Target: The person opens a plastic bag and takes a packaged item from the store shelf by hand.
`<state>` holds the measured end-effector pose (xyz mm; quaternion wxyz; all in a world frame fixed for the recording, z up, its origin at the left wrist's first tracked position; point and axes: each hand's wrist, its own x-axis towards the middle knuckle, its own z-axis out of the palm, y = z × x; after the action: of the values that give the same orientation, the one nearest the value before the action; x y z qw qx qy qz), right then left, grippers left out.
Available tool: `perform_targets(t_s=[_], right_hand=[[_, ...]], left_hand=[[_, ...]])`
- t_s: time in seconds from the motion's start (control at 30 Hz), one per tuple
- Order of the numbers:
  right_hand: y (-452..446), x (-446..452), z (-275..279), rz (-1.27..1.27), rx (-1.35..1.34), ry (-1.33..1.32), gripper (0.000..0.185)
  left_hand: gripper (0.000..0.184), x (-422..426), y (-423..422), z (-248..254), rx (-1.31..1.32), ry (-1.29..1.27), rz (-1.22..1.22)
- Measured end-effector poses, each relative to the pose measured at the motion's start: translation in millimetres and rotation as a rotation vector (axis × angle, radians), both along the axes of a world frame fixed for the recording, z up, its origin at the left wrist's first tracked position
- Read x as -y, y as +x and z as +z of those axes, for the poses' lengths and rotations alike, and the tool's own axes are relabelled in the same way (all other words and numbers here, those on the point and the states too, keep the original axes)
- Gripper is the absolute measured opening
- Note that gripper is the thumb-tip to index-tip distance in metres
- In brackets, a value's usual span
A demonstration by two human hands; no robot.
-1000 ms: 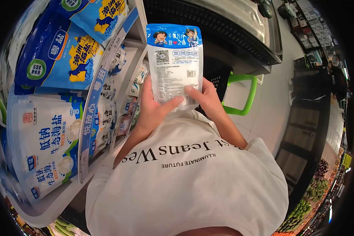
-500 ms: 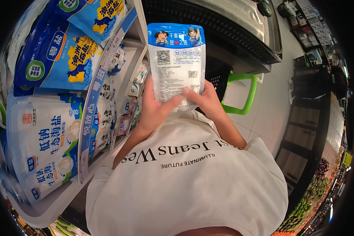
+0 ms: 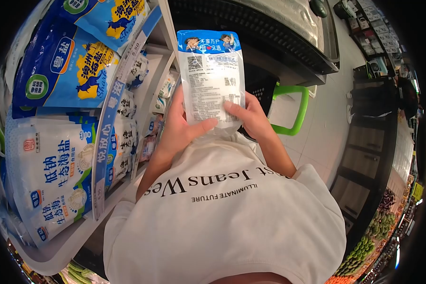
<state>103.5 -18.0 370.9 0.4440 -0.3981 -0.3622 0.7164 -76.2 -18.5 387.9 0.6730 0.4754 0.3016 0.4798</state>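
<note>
A blue-topped white bag of salt (image 3: pixel 209 80) is held upright in front of my chest, its printed back with QR code and barcode facing me. My left hand (image 3: pixel 181 124) grips its lower left edge, thumb lying across the bottom of the print. On the lower right edge is my right hand (image 3: pixel 251 115), its thumb pressed near the barcode. The fingers of both hands are hidden behind the bag. Close by on the left, a shelf holds blue salt bags (image 3: pixel 64 66) above white low-sodium salt bags (image 3: pixel 52 175).
A blue price strip (image 3: pixel 110 123) edges the shelf at left. Right of the bag stands a black basket with a green handle (image 3: pixel 302 111) on the tiled floor. A dark display case (image 3: pixel 288 42) lies ahead. Green produce (image 3: pixel 364 251) shows at the lower right.
The salt bag has tilted slightly and shifted a little left and down. My right thumb has moved a bit to the right on the print. Both hands keep their grip.
</note>
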Motion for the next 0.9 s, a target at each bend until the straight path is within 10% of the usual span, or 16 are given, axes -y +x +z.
perform_targets(t_s=[0.9], right_hand=[[11.7, -0.5, 1.9, 0.198, 0.034, 0.008, 0.058]], left_hand=[[0.068, 0.7, -7.2, -5.0, -0.002, -0.101, 0.001]])
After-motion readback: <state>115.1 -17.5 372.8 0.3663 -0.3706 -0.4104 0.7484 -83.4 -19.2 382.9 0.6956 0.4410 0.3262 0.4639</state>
